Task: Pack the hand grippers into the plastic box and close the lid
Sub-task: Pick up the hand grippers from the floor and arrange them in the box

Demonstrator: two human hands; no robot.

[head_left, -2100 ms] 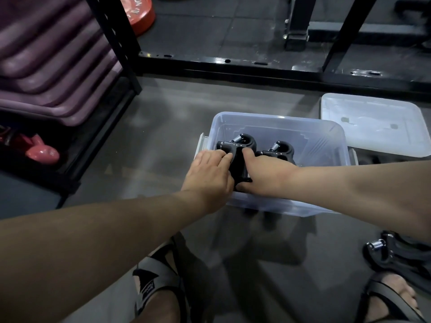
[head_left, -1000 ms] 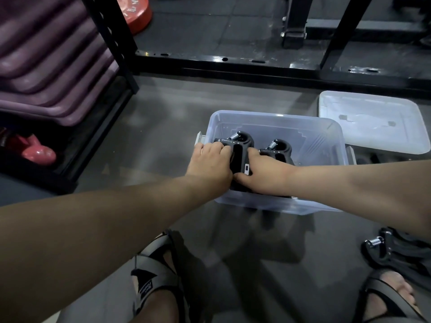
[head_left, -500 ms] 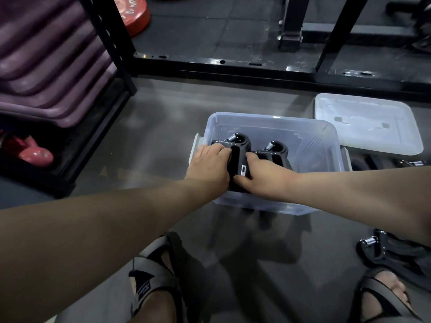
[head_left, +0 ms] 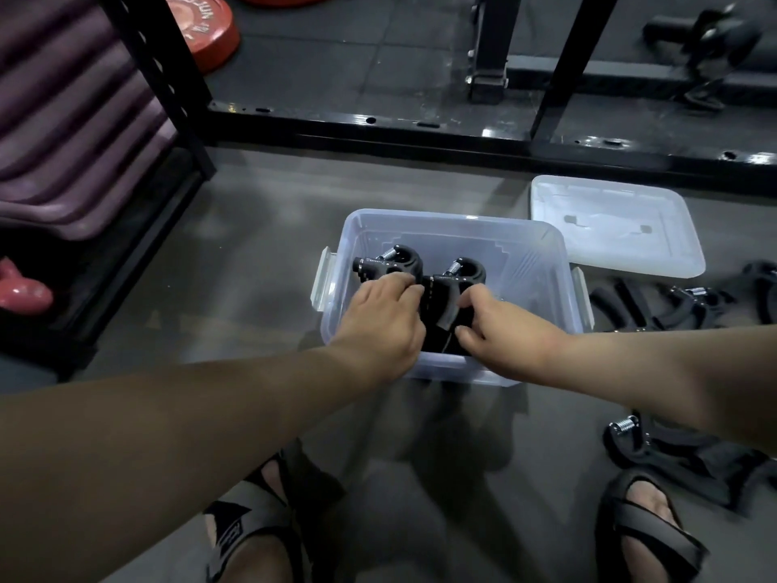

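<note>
Red weight plate (head_left: pixel 202 31) with white lettering too blurred to read, clear plastic box (head_left: pixel 542 279) on the floor, two hand grippers (head_left: pixel 437 300) inside, left hand (head_left: pixel 380 326) curled over one, right hand (head_left: pixel 500 326) pinching a handle, lid (head_left: pixel 614 225) lying off beside the box, loose grippers (head_left: pixel 689 305) at right.

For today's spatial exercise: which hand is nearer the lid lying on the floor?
Right. The right hand reaches into the box, left of the lid; the left hand is further left.

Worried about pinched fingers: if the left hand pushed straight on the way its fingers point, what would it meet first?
The black spring-loaded hand gripper just ahead of its fingertips inside the clear plastic box. The left hand seems to touch it, though depth is unclear.
</note>
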